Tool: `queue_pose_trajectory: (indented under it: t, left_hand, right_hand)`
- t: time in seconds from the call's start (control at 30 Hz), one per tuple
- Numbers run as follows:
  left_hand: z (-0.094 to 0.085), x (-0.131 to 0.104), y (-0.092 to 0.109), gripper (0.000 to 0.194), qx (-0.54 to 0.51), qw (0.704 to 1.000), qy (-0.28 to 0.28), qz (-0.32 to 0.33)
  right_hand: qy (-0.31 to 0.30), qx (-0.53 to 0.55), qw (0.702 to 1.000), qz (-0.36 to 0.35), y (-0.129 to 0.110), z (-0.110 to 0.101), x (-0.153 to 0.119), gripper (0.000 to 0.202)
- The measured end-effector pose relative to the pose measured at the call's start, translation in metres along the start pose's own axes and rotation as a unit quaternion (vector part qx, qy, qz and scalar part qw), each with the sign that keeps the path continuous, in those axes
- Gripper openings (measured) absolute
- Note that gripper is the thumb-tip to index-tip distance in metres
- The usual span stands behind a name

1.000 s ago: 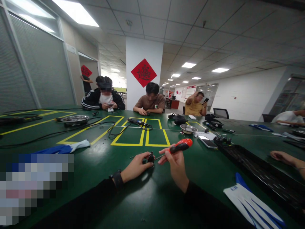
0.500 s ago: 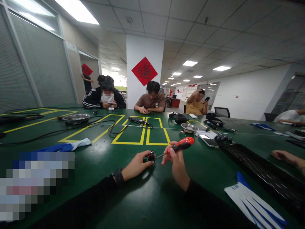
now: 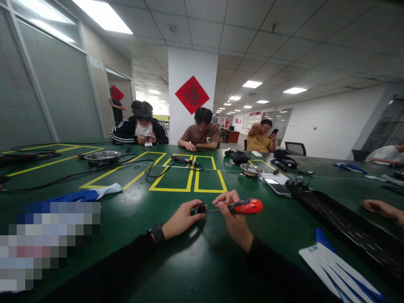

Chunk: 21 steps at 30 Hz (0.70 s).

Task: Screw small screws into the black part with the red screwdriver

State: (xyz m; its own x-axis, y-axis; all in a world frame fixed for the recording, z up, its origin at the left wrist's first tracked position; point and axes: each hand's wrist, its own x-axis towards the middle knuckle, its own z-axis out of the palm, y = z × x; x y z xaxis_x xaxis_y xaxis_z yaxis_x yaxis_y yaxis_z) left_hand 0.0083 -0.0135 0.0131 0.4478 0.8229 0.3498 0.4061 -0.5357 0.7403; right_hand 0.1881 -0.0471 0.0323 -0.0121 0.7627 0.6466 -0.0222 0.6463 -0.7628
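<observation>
Between thumb and fingers, my left hand (image 3: 181,219) holds a small black part (image 3: 202,206) with a metallic top, upright just above or on the green table (image 3: 189,269). My right hand (image 3: 235,223) grips a red and black screwdriver (image 3: 248,206) near the front of its handle. The handle lies almost level and points right. The shaft runs left to the side of the black part; whether its tip touches is too small to tell.
A long black tray (image 3: 344,227) and a white-blue glove (image 3: 337,269) lie at the right, near another person's hand (image 3: 381,209). A phone (image 3: 277,187), metal bowl (image 3: 251,169) and cabled tool (image 3: 183,160) are farther back. Another glove (image 3: 82,195) lies left. Several people sit around.
The screwdriver handle has tipped down from an upward slant to nearly level and shifted slightly right. My right fingers have changed their hold. My left hand keeps the black part in place.
</observation>
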Motion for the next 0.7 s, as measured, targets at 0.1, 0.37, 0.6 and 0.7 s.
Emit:
queue_pose_trajectory:
  t: [0.1,0.37,0.6,0.7]
  left_hand:
    - [0.000,0.000,0.000,0.024,-0.007,1.000,-0.008,0.005]
    - [0.000,0.000,-0.003,0.035,-0.012,1.000,-0.014,-0.004]
    - [0.002,0.000,-0.005,0.051,0.034,0.999,0.021,-0.009]
    - [0.000,0.000,-0.003,0.051,0.021,1.000,-0.008,0.000]
  right_hand:
    - [0.001,-0.029,0.999,0.017,0.004,-0.001,-0.002,0.016]
    - [0.162,0.082,0.983,0.030,0.017,-0.011,0.006,0.022]
    - [0.239,0.116,0.959,0.104,0.040,-0.021,0.015,0.026]
    - [0.226,0.084,0.963,0.120,0.047,-0.021,0.015,0.025]
